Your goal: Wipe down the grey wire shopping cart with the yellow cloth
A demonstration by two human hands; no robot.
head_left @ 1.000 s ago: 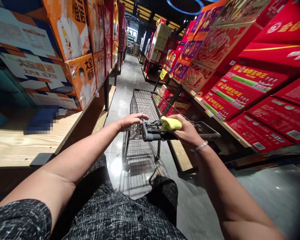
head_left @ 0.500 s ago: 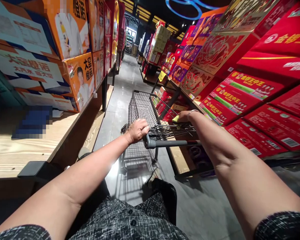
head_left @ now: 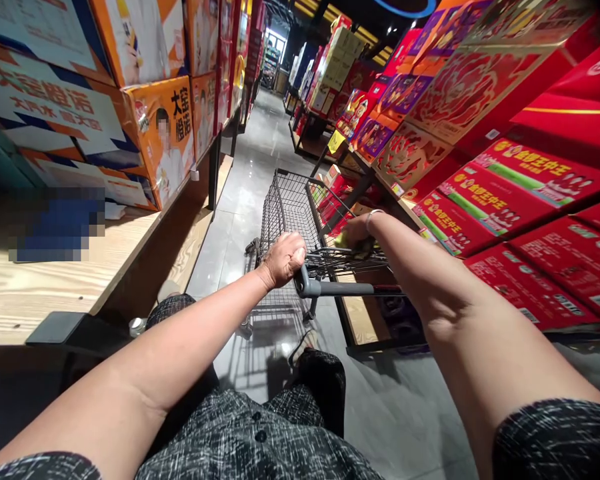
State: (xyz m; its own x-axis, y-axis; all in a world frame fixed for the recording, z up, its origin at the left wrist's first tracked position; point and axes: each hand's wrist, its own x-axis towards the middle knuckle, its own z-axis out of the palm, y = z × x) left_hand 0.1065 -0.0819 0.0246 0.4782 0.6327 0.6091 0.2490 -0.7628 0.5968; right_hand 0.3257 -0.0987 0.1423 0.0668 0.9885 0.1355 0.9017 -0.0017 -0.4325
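Note:
A black wire shopping cart (head_left: 290, 207) stands in the aisle just ahead of me. My left hand (head_left: 285, 257) is closed round the left end of the cart's grey handle bar (head_left: 340, 289). My right hand (head_left: 361, 229) reaches past the handle over the cart's folded child-seat flap and presses a yellow cloth (head_left: 344, 238) against the wire. Only a small edge of the cloth shows under the fingers. A bracelet sits on my right wrist.
A wooden shelf (head_left: 55, 287) with orange and white cartons (head_left: 163, 143) runs along the left. Red gift boxes (head_left: 520, 200) fill the slanted shelves on the right, close to the cart. The grey tiled aisle (head_left: 260, 153) stretches ahead between them.
My right hand carried the yellow cloth from the handle bar forward onto the cart's wire flap. My left hand went from resting on the cart's edge to gripping the handle.

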